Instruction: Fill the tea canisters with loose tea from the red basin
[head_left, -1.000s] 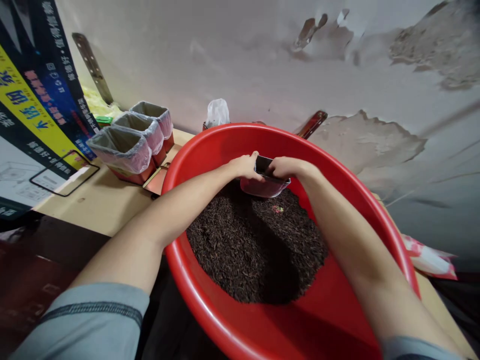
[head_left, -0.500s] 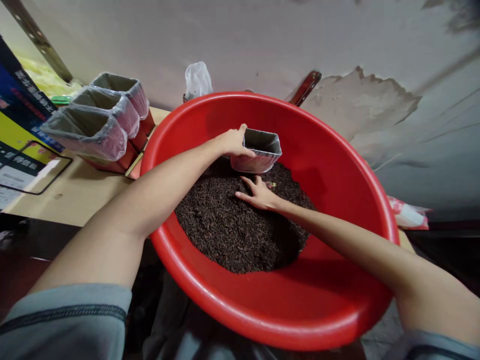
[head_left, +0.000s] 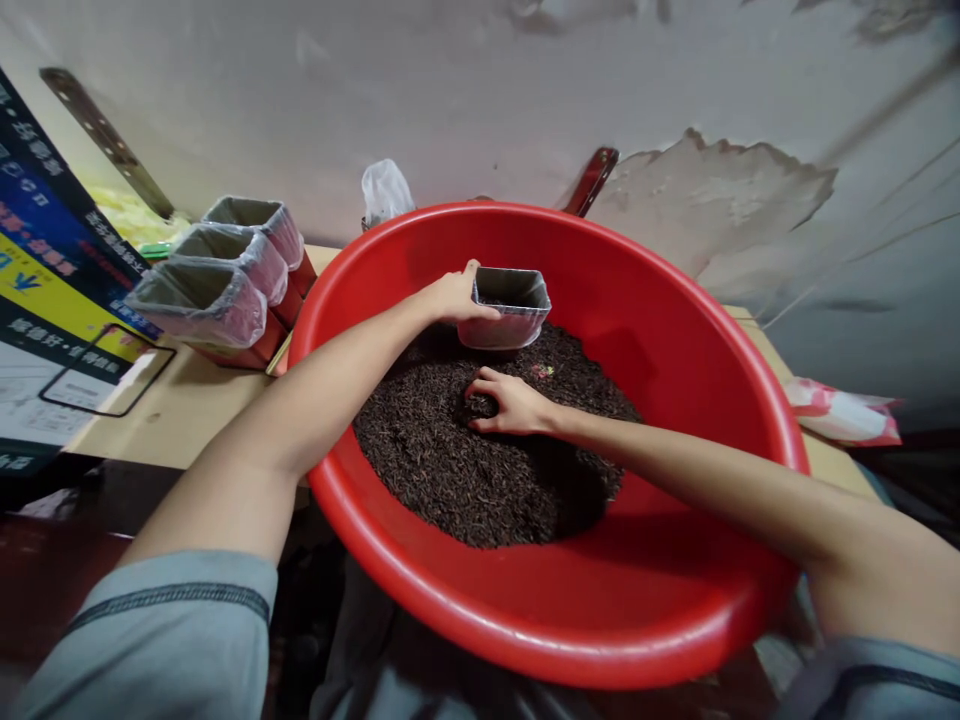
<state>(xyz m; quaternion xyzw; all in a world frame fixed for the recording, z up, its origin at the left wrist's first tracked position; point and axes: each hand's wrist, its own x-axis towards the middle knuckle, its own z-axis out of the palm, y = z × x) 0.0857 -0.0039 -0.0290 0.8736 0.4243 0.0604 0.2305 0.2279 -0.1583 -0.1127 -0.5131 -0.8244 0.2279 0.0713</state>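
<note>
My right hand point(head_left: 510, 402) is down in the dark loose tea leaves point(head_left: 450, 470), fingers and thumb curled round a clump of them. Just beyond it, my left hand point(head_left: 454, 297) grips the near-left corner of a plastic-lined rectangular container point(head_left: 504, 328), thumb along its side. Its mouth faces up and some dark leaf shows inside; I can't tell whether its base rests on the heap. A small colourful scrap point(head_left: 542, 372) lies on the leaves near my right hand.

All this is inside a big round red tub point(head_left: 660, 600), the leaves heaped over part of its floor. Left of the tub, three more lined containers point(head_left: 225, 270) stand in a row on the wooden table point(head_left: 180, 420), next to a printed carton point(head_left: 56, 300). A clear plastic bag point(head_left: 386, 190) pokes up behind the rim, and a red-and-white packet point(head_left: 844, 410) lies to the right.
</note>
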